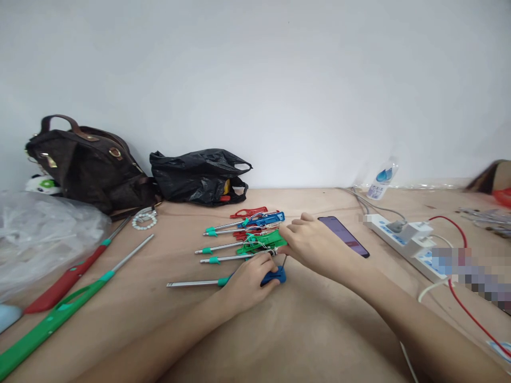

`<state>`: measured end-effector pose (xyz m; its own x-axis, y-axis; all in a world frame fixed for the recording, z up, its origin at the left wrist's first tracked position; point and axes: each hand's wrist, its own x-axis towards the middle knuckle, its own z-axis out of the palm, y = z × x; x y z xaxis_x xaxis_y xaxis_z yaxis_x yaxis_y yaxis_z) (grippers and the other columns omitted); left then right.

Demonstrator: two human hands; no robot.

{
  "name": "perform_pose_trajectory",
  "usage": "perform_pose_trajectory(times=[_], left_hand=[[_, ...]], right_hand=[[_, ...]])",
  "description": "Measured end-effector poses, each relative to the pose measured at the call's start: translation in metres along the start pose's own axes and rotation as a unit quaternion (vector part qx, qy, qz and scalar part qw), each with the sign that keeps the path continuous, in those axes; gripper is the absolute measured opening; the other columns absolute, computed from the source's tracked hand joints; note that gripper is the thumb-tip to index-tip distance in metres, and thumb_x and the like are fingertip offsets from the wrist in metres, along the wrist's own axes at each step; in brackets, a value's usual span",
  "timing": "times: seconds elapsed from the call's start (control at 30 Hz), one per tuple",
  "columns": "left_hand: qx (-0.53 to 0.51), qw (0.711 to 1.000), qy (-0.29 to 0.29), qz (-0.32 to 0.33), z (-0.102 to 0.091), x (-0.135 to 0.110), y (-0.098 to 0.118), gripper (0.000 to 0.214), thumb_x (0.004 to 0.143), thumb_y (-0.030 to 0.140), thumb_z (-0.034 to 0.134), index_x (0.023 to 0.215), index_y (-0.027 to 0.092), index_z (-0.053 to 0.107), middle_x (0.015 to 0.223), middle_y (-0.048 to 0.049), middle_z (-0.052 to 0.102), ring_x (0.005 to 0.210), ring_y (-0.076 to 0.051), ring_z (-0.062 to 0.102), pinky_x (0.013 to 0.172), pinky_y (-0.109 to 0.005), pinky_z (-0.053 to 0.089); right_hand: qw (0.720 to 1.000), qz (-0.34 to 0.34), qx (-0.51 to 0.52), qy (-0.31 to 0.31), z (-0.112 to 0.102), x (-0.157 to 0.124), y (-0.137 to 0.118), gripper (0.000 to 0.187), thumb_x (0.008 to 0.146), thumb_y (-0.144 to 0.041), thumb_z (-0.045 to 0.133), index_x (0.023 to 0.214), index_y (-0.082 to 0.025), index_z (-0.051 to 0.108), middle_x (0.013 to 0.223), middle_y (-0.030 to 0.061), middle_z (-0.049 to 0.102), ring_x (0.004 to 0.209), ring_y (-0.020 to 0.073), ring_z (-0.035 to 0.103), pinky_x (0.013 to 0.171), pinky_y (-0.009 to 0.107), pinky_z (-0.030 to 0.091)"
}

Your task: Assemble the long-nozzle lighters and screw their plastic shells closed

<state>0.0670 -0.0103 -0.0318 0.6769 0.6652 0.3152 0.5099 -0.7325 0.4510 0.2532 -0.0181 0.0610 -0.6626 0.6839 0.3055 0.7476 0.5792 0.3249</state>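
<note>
My left hand (249, 279) is closed over the blue handle of a long-nozzle lighter (191, 283) that lies flat on the table, its metal tube pointing left. My right hand (309, 242) has its fingers curled and rests on the right end of a row of several similar lighters (247, 239) with green, blue and red handles, touching a green one (261, 242). A thin wire shows between the two hands.
A red lighter (67, 279) and a green lighter (48, 324) lie at the left by a clear plastic bag (40, 234). A brown handbag (85, 165) and black plastic bag (199, 178) stand against the wall. A phone (344, 236), power strip (403, 239) and bottle (382, 180) sit at the right.
</note>
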Motion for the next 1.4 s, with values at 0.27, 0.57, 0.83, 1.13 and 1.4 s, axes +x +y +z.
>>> perform_pose_trajectory(times=[0.27,0.57,0.83,1.13,1.4], left_hand=[[-0.009,1.000,-0.001,0.000,-0.001,-0.001,0.001,0.007,0.082,0.016,0.059,0.085,0.019,0.054,0.093,-0.0043,0.059,0.091,-0.021,0.057,0.077,-0.032,0.048],[-0.003,1.000,0.002,0.003,0.002,0.000,-0.003,0.005,0.083,0.018,0.058,0.085,0.019,0.054,0.096,-0.0055,0.059,0.094,-0.022,0.057,0.081,-0.034,0.048],[0.007,1.000,0.009,0.005,0.002,-0.001,-0.001,0.005,0.083,0.018,0.058,0.084,0.020,0.054,0.093,-0.0045,0.059,0.091,-0.022,0.057,0.077,-0.032,0.047],[0.003,1.000,-0.002,0.002,0.000,-0.001,0.000,0.007,0.082,0.017,0.060,0.086,0.020,0.055,0.092,-0.0040,0.059,0.089,-0.021,0.057,0.075,-0.031,0.048],[0.010,1.000,-0.001,-0.002,-0.001,-0.001,0.001,0.007,0.082,0.016,0.058,0.084,0.019,0.053,0.092,-0.0043,0.059,0.090,-0.022,0.057,0.075,-0.032,0.047]], right_hand=[[1.000,-0.024,-0.002,0.009,-0.006,-0.004,-0.002,0.011,0.092,-0.018,0.045,0.086,-0.014,0.054,0.077,0.0070,0.064,0.067,0.0195,0.055,0.068,0.030,0.030],[1.000,-0.016,0.001,-0.010,-0.006,-0.002,-0.001,0.021,0.094,-0.023,0.046,0.078,-0.015,0.056,0.072,0.0066,0.064,0.068,0.0201,0.055,0.073,0.033,0.030],[1.000,-0.021,-0.018,-0.001,0.002,0.001,-0.002,0.009,0.090,-0.014,0.052,0.081,-0.014,0.056,0.073,0.0067,0.064,0.067,0.0198,0.056,0.069,0.032,0.031],[0.998,-0.033,0.040,-0.020,-0.014,-0.004,-0.002,0.010,0.088,-0.009,0.049,0.082,-0.015,0.054,0.082,0.0061,0.065,0.071,0.0180,0.056,0.068,0.028,0.033],[0.999,0.002,0.052,-0.016,-0.002,0.004,-0.002,0.018,0.095,-0.022,0.046,0.081,-0.016,0.055,0.078,0.0065,0.066,0.068,0.0185,0.058,0.066,0.030,0.034]])
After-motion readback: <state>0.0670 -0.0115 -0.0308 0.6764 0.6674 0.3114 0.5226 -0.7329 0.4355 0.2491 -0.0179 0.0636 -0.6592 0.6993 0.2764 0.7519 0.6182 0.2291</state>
